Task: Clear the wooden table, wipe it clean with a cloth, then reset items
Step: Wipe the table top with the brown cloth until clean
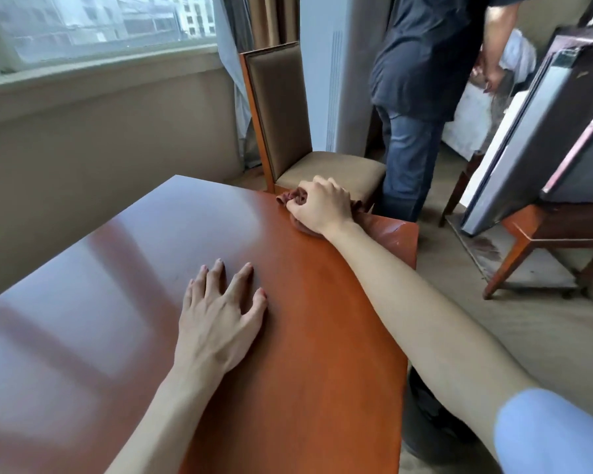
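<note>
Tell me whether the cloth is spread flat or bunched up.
Bunched up. The cloth shows crumpled folds under the right hand, whose fingers grip it at the table's far edge.

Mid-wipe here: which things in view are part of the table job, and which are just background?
In the job:
wooden table
brown cloth, bunched at the far corner
right hand, gripping the cloth
left hand, flat on the tabletop

Background:
upholstered chair
person in dark shirt
window
side table
</note>
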